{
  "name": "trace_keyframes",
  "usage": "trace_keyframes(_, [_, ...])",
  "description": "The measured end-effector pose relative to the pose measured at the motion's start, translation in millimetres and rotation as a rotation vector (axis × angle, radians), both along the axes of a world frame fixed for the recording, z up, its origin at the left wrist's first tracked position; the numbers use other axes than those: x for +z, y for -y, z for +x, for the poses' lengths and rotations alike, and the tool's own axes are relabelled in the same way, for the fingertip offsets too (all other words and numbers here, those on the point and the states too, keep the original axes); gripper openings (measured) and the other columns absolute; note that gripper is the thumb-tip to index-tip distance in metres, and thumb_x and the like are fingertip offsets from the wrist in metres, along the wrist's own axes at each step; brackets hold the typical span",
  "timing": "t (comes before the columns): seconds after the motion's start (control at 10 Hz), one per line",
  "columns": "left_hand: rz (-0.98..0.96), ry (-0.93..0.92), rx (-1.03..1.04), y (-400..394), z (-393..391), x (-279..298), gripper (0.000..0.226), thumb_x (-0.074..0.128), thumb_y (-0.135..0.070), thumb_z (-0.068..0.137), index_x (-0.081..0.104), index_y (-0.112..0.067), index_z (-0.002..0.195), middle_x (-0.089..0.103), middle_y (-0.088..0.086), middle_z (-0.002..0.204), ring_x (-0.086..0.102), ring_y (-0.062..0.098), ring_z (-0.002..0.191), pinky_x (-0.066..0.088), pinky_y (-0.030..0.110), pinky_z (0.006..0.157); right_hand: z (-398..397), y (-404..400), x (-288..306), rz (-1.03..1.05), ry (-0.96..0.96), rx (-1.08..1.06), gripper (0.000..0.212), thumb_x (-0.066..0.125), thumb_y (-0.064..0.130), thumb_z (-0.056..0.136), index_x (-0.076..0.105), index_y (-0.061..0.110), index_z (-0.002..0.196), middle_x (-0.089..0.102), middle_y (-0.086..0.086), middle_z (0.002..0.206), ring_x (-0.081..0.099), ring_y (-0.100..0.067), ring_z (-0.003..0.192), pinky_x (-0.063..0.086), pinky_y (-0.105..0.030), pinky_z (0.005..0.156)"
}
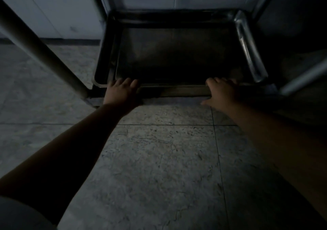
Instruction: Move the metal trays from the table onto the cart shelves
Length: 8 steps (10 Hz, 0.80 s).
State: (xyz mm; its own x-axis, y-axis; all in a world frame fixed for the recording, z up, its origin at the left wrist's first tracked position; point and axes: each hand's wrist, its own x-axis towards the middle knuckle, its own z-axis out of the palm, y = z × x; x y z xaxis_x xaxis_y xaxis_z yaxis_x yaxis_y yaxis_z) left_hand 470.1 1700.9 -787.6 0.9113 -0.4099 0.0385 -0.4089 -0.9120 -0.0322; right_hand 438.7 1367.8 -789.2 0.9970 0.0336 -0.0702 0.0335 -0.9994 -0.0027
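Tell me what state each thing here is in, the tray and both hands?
Tray: empty, lying flat on the low cart shelf, close to the floor.
Left hand: fingers spread on the tray's near rim.
Right hand: fingers draped over the near rim; whether it grips is too dark to tell.
Cart post: slanted in this view.

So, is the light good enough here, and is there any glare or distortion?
Head view: very dim; the tray floor is nearly black, with glare only on its right rim. Left hand and right hand show, slightly soft. Wide-angle lens bends the pole.
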Motion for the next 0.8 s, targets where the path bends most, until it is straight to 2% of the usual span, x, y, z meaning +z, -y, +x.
trace_keyframes(0.1, [0.014,0.012,-0.003,0,-6,-3,0.054,0.075,-0.048,0.073,0.054,-0.014,0.109,0.065,0.012,0.103,0.060,0.037,0.098,0.044,0.047,0.079,-6,-5,-2,-0.019,0.031,-0.025,0.053,0.076,0.049,0.066,0.052,0.020,0.103,0.062,-0.005,0.106,0.056,-0.030,0.103,0.033,-0.044,0.090])
trace_keyframes(0.2, [-0.020,0.088,0.019,-3,-18,-10,0.045,0.077,-0.043,0.071,0.056,-0.011,0.095,0.066,0.012,0.088,0.063,0.037,0.084,0.045,0.044,0.069,-14,-12,-7,-0.076,0.043,-0.024,0.032,0.071,0.043,0.075,0.052,0.022,0.089,0.064,-0.003,0.095,0.059,-0.028,0.092,0.031,-0.044,0.089])
trace_keyframes(0.3, [-0.051,0.113,0.030,-3,-22,-11,0.043,0.078,-0.044,0.069,0.055,-0.012,0.087,0.065,0.010,0.080,0.064,0.036,0.076,0.043,0.041,0.065,-16,-18,-5,-0.134,0.031,-0.038,0.025,0.068,0.042,0.079,0.052,0.024,0.085,0.066,-0.003,0.091,0.061,-0.028,0.086,0.031,-0.044,0.088])
trace_keyframes(0.4, [-0.059,0.135,0.053,-1,-23,-9,0.043,0.076,-0.046,0.070,0.055,-0.013,0.088,0.065,0.010,0.082,0.063,0.036,0.079,0.044,0.043,0.068,-16,-21,1,-0.153,0.012,-0.054,0.025,0.066,0.044,0.080,0.052,0.025,0.086,0.066,-0.002,0.092,0.062,-0.027,0.086,0.031,-0.043,0.088])
trace_keyframes(0.5, [-0.024,0.116,0.083,0,-31,-12,0.058,0.072,-0.060,0.069,0.052,-0.016,0.101,0.065,0.010,0.096,0.062,0.035,0.092,0.045,0.049,0.078,-20,-20,6,-0.109,-0.018,-0.078,0.034,0.066,0.052,0.076,0.051,0.025,0.088,0.065,-0.002,0.098,0.061,-0.027,0.091,0.030,-0.044,0.090])
trace_keyframes(0.6, [0.031,0.015,0.142,2,-41,-4,0.092,0.046,-0.086,0.064,0.041,-0.018,0.125,0.054,0.012,0.133,0.047,0.033,0.126,0.037,0.058,0.100,-26,-20,17,-0.044,-0.153,-0.073,0.069,0.060,0.074,0.064,0.052,0.025,0.112,0.062,-0.003,0.117,0.055,-0.027,0.112,0.028,-0.051,0.098])
trace_keyframes(0.7, [0.087,-0.121,0.164,3,-53,12,0.114,0.018,-0.097,0.064,0.002,-0.027,0.152,-0.004,0.005,0.164,-0.003,0.026,0.150,0.007,0.059,0.115,-42,-18,35,-0.013,-0.240,-0.050,0.108,0.046,0.088,0.060,0.023,0.026,0.146,0.026,-0.004,0.156,0.018,-0.024,0.145,0.013,-0.055,0.112])
trace_keyframes(0.8, [0.091,-0.291,0.133,7,-80,55,0.113,0.005,-0.098,0.061,-0.004,-0.033,0.152,-0.017,0.004,0.162,-0.011,0.023,0.149,0.003,0.062,0.114,-66,-20,73,0.041,-0.368,-0.061,0.116,0.035,0.093,0.059,0.001,0.030,0.150,-0.009,0.002,0.162,-0.011,-0.021,0.148,0.003,-0.053,0.116])
